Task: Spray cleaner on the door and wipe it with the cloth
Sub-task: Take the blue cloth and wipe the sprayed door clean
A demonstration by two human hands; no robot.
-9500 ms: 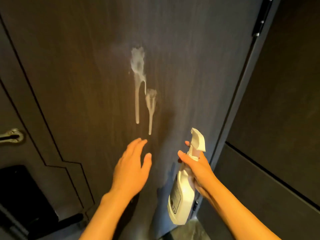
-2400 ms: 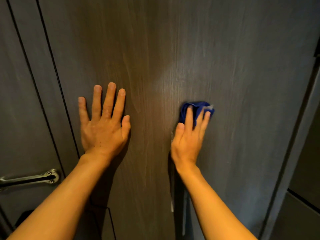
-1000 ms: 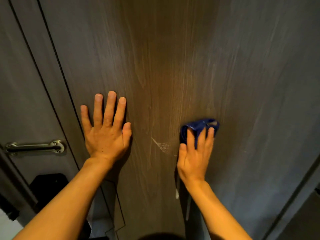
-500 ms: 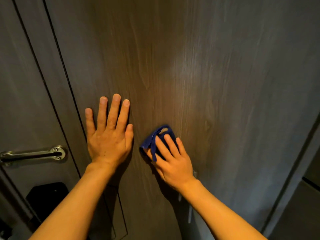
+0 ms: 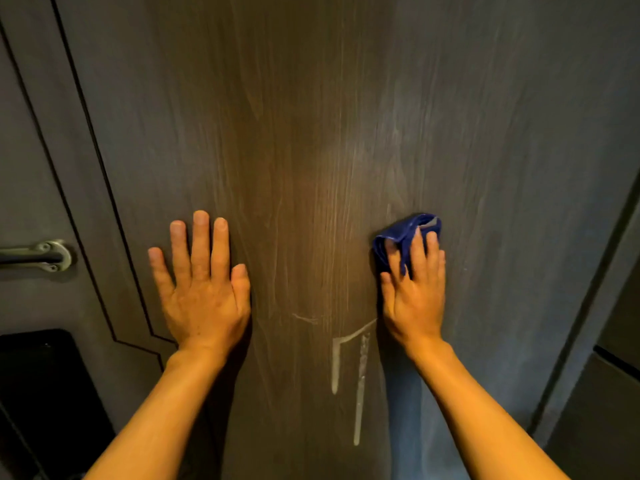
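Observation:
A dark wood-grain door (image 5: 311, 116) fills the view. My left hand (image 5: 204, 289) lies flat on it with fingers spread, holding nothing. My right hand (image 5: 414, 292) presses a crumpled blue cloth (image 5: 398, 233) against the door, right of centre. Two white foam drips (image 5: 346, 368) run down the door below and between my hands, joined by a slanted smear at the top. Faint wipe streaks cover the panel above. The spray bottle is out of sight.
A metal door handle (image 5: 41, 254) sits at the left edge, with a black panel (image 5: 45, 382) below it. The door's right edge and a dark frame (image 5: 588, 306) run down the right side, beside a dark wall panel (image 5: 609, 427).
My right hand slid the cloth from beside my left hand back to the right and slightly up. The foam drips below are uncovered again. My left hand stayed flat on the door.

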